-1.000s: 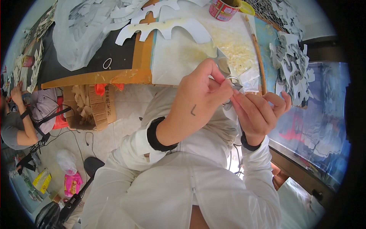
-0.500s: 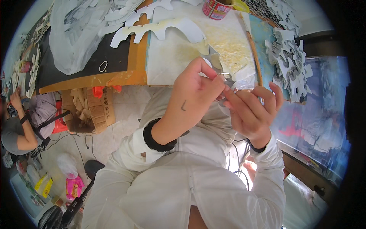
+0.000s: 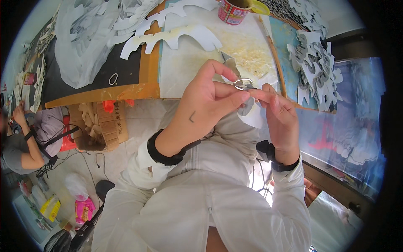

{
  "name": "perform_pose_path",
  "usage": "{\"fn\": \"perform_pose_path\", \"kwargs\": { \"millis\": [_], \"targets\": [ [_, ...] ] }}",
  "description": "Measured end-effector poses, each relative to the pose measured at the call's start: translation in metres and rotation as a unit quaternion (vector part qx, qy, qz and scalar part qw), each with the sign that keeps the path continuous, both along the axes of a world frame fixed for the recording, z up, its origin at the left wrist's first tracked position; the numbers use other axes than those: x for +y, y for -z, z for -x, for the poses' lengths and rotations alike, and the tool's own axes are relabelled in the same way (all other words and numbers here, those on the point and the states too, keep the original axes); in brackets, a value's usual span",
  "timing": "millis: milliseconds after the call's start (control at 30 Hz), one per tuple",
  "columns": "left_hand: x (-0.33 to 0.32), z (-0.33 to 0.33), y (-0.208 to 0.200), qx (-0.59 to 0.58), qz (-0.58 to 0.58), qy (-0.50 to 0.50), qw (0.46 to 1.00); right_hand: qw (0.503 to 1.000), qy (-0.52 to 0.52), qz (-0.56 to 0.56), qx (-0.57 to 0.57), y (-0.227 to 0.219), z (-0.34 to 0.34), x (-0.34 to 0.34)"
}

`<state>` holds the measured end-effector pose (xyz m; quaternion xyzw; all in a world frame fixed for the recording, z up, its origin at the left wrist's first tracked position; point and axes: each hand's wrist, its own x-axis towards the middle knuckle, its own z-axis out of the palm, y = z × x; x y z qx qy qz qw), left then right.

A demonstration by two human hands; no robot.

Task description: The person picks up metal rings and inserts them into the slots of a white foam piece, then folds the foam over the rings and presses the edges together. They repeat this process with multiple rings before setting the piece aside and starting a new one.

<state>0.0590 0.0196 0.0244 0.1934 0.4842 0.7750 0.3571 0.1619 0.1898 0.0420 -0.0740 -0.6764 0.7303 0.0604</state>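
Above my lap at the table's edge, my left hand (image 3: 205, 94) pinches a silver oval metal ring (image 3: 238, 83) and a grey-and-white cut-out piece (image 3: 251, 115) between thumb and fingers. The white lower part of this piece hangs below my fingertips, and a grey point of it appears to rise behind them. My right hand (image 3: 283, 111) has its thumb and index finger closed on a narrow grey tab at the ring, its palm turned inward. Where the tab passes through or around the ring is partly hidden by my fingers.
A white scalloped strip (image 3: 172, 38) lies on the glue-stained white board (image 3: 180, 71). Behind are a red tin (image 3: 232, 13) and a long brush (image 3: 270, 48). Grey cut-outs (image 3: 312, 63) pile up right; a second oval ring (image 3: 113, 79) lies left. Another person's arm (image 3: 29, 147) shows far left.
My right hand has turned, its fingers drawn in to the ring. The oval ring shows more fully, and the white part now hangs in view below my hands. The view has shifted slightly.
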Motion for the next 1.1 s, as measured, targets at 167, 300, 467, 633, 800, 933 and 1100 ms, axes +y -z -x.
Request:
{"fn": "perform_pose_path", "kwargs": {
  "millis": [167,300,467,633,800,933,1100],
  "targets": [
    [0.0,0.0,0.005,0.063,0.083,-0.018,0.994,0.964,0.111,-0.229,0.073,-0.017,-0.006,-0.001],
    [0.0,-0.005,0.008,0.079,0.111,-0.002,0.991,0.77,0.136,-0.587,0.211,-0.028,0.012,-0.01],
    [-0.002,-0.007,0.005,0.142,0.134,-0.002,0.981,0.781,0.126,-0.585,0.178,-0.015,0.022,-0.009],
    [-0.001,-0.008,0.001,0.163,0.204,-0.001,0.965,0.818,0.139,-0.546,0.113,-0.007,0.024,-0.015],
    [-0.001,-0.004,0.009,0.043,0.121,0.013,0.992,0.631,0.237,-0.713,0.193,0.007,0.026,-0.023],
    [0.004,-0.005,0.007,-0.103,0.04,0.028,0.993,0.663,0.249,-0.684,0.175,0.017,0.026,-0.025],
    [0.002,-0.003,0.005,-0.111,0.05,0.029,0.992,0.966,0.224,-0.095,0.085,0.024,0.025,-0.038]
  ]
}}
